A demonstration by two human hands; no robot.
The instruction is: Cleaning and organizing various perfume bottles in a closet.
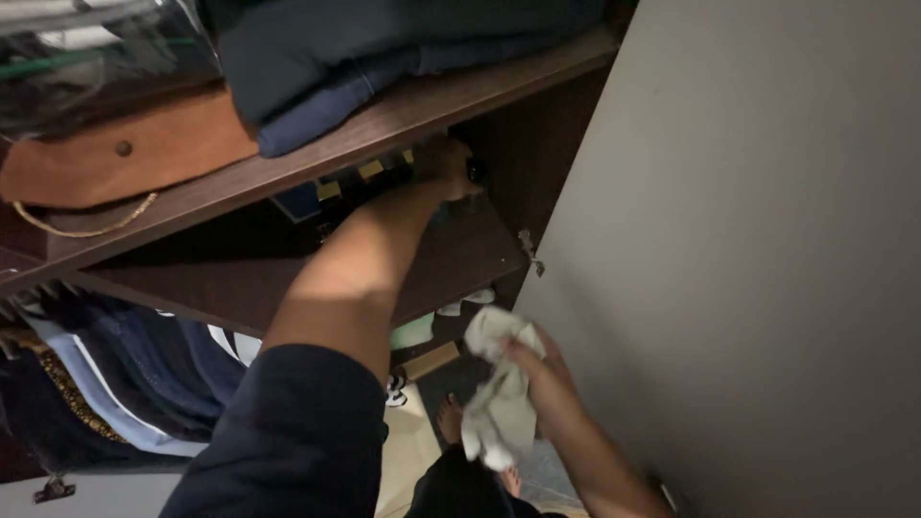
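Note:
My left hand (447, 169) reaches deep into the middle wooden shelf (288, 278) of a wardrobe and closes around a small dark object (474, 171) at the back right corner. My left arm wears a dark blue sleeve. My right hand (543, 366) hangs lower, in front of the open door, gripping a crumpled pale cloth (499, 403) that dangles below it. A patterned dark item (326, 192) lies on the shelf beside my left forearm.
The upper shelf (384, 125) holds folded dark blue clothes (384, 58) and a brown leather bag (134, 149) with a gold chain. Clothes hang at lower left (106, 374). The grey wardrobe door (758, 269) stands open on the right. My bare foot (449, 418) shows on the floor.

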